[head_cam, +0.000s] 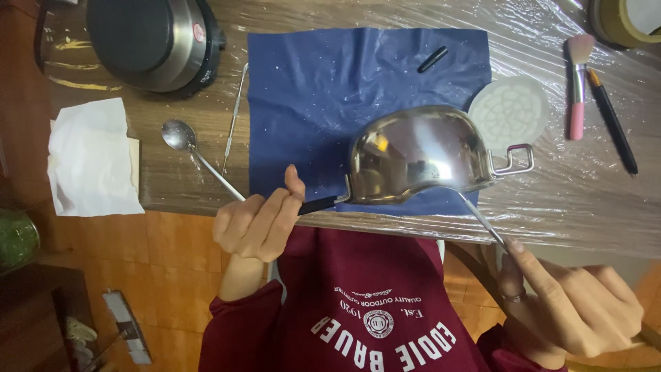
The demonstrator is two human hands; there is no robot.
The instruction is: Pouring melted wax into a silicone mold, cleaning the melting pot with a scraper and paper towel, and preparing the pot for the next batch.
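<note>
Above blue cloth — left hand curled round strainer handle.

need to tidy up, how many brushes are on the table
2: a pink-handled makeup brush at the table's right end, and a slim black brush just right of it. More may lie outside the picture.

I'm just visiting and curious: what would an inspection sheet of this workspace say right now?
Surface: wooden table under clear plastic film, blue cloth in the middle.
Job's things: steel pan tilted above the cloth; thin metal tool under its rim.
Clutter: spoon, metal pick, white paper, round white mould, pink brush, black pencil, electric cooker.
Grippers: left hand grips the pan's handle; right hand holds the tool.
Cables: nothing seen.
Surroundings: orange tiled floor.
</note>
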